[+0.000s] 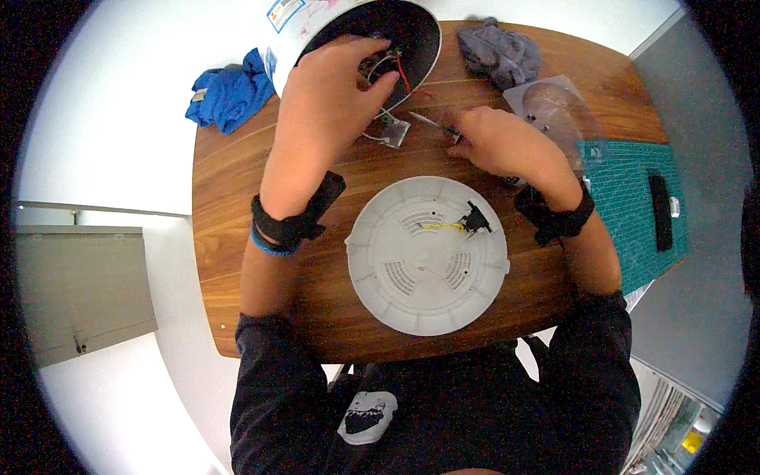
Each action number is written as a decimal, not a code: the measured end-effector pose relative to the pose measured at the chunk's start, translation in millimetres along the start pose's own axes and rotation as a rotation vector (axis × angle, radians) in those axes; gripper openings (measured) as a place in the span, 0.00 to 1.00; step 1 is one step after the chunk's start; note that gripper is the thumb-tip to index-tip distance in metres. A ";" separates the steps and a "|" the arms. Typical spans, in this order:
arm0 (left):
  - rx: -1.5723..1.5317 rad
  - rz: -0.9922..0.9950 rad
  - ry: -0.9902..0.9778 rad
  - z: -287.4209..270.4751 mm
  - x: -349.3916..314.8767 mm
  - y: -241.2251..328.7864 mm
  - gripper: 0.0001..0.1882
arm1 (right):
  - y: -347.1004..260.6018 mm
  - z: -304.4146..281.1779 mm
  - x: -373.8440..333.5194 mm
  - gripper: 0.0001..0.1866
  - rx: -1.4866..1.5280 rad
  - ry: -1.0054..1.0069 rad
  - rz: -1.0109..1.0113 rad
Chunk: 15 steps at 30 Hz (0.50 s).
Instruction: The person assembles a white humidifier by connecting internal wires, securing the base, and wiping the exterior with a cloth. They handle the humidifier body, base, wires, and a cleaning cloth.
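Observation:
A white round housing (348,17) lies tipped on its side at the back, its dark opening toward me. My left hand (328,87) reaches over the rim into it, thumb and forefinger apart beside red and pale wires (402,71); the other fingers are hidden. Below the rim, a small square clear-looking piece (394,133) with a wire lies on the table. My right hand (499,141) is closed on a slim pointed metal tool (427,121), its tip toward that piece. Nearer me lies a white round vented base (427,305) with a black connector (475,218) and yellow wire.
Blue cloth (231,93) lies at the left edge of the wooden table (237,261), grey cloth (499,54) at the back right. A clear plastic package (554,107) is beyond my right hand. On the green cutting mat (625,206) rests a black bar-shaped object (660,212).

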<state>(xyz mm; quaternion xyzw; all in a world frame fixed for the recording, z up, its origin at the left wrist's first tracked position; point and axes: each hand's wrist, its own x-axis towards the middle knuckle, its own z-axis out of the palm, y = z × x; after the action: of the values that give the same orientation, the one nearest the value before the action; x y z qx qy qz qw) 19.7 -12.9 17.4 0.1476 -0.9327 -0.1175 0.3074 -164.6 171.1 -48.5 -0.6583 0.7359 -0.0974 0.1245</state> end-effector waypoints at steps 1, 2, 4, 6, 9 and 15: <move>-0.020 -0.007 -0.009 -6.4 -1.0 2.2 0.21 | 0.2 0.3 -1.4 0.19 -0.015 0.005 -0.018; -0.039 -0.014 -0.018 -13.3 -2.0 4.7 0.21 | -0.5 0.4 -1.9 0.19 -0.030 0.011 -0.036; -0.117 -0.102 -0.068 -30.9 -3.9 13.5 0.23 | -7.4 -7.4 -0.2 0.20 -0.050 -0.076 0.017; -0.154 -0.126 -0.088 -37.9 -6.4 12.3 0.23 | -8.7 -7.9 2.5 0.21 0.003 0.024 -0.037; -0.141 -0.062 -0.074 -37.8 -13.0 4.0 0.23 | -7.7 -7.1 13.3 0.22 0.190 0.375 -0.189; -0.086 0.053 -0.036 -31.2 -10.8 -5.4 0.21 | -14.7 -40.5 44.3 0.19 0.185 0.749 -0.338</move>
<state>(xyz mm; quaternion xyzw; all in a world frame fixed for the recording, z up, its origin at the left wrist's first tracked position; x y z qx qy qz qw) 48.0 -18.1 34.3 0.1072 -0.9358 -0.1519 0.2996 -167.8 124.5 -8.0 -0.6749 0.6001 -0.4149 -0.1107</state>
